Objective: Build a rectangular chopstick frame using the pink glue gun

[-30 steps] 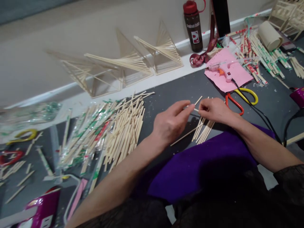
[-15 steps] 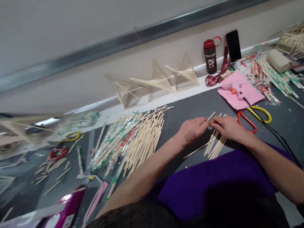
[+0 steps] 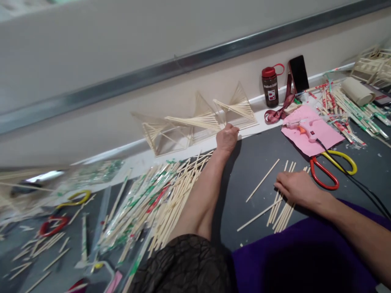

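My left hand (image 3: 227, 137) reaches to the base of a twisted wooden-stick framework (image 3: 207, 121) by the wall, its fingers curled closed. The hand hides its own fingertips, so what they grip is unclear. My right hand (image 3: 295, 187) rests low over a small group of thin wooden sticks (image 3: 282, 217), fingers bent and pressed together. Whether it holds a stick is hidden. One loose stick (image 3: 262, 180) lies on the dark tabletop to its left, and another stick (image 3: 256, 215) slants toward the group.
A heap of bare and wrapped sticks (image 3: 174, 199) lies left. To the right are a pink glue gun (image 3: 309, 132) on pink paper (image 3: 328, 136), red-and-yellow scissors (image 3: 325, 175) and a cord. A bottle (image 3: 270, 91) and phone (image 3: 298, 73) stand by the wall.
My hands have parted from a stick they were both at. The left has moved away to the framework; the right stays over the small group. One stick now lies loose between them.
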Tool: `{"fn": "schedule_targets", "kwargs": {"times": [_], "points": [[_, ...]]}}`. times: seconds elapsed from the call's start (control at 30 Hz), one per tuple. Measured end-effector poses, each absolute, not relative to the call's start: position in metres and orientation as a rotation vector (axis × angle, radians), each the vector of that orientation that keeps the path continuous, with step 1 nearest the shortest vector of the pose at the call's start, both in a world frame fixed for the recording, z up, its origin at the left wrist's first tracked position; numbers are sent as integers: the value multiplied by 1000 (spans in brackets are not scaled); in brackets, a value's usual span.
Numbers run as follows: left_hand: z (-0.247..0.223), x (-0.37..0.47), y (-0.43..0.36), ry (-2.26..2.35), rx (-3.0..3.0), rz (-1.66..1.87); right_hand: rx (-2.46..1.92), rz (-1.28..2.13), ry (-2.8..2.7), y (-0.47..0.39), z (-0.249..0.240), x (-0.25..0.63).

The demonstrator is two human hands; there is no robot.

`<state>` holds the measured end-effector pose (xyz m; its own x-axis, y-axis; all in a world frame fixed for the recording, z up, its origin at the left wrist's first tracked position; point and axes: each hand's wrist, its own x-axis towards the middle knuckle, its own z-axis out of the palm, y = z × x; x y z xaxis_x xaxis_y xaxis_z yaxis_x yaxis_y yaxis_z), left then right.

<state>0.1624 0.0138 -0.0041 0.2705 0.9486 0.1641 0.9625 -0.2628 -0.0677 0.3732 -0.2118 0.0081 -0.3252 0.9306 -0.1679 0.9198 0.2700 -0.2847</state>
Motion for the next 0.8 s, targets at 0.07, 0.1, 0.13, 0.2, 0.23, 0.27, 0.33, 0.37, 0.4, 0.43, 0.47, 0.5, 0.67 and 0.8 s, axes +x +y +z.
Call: {"fn": "schedule_targets", "kwargs": {"times": [0.07, 0.1, 0.13, 0.2, 0.23, 0.27, 0.33, 0.37, 0.4, 0.43, 0.47, 0.5, 0.67, 0.8], "points": [[-12, 167, 26, -1782, -2403, -95, -1774, 527, -2513, -215, 9, 370], [-15, 169, 31, -1770, -2412, -86, -1768, 526, -2524, -215, 9, 369], [-17, 169, 35, -1761, -2418, -87, -1767, 526, -2531, -216, 9, 369], [-21, 168, 41, -1760, -2408, -96, -1764, 535, -2541, -216, 8, 369], [-22, 166, 43, -1763, -2398, -92, -1759, 542, -2543, -215, 8, 369], [-23, 165, 44, -1761, -2392, -80, -1749, 550, -2545, -215, 7, 369], [-23, 161, 44, -1743, -2389, -32, -1724, 561, -2546, -215, 5, 369], [-22, 159, 44, -1730, -2391, -1, -1713, 561, -2544, -216, 4, 369], [-22, 158, 43, -1717, -2392, 30, -1704, 557, -2541, -216, 3, 369], [-21, 157, 43, -1707, -2391, 57, -1697, 549, -2537, -216, 2, 369], [-20, 156, 43, -1702, -2387, 78, -1693, 538, -2532, -217, 1, 369], [-20, 156, 43, -1699, -2384, 91, -1688, 523, -2526, -217, 0, 369], [-19, 161, 43, -1699, -2376, 98, -1614, 419, -2490, -220, -9, 370], [-19, 165, 41, -1712, -2359, 95, -1617, 412, -2502, -219, -8, 369]]}}
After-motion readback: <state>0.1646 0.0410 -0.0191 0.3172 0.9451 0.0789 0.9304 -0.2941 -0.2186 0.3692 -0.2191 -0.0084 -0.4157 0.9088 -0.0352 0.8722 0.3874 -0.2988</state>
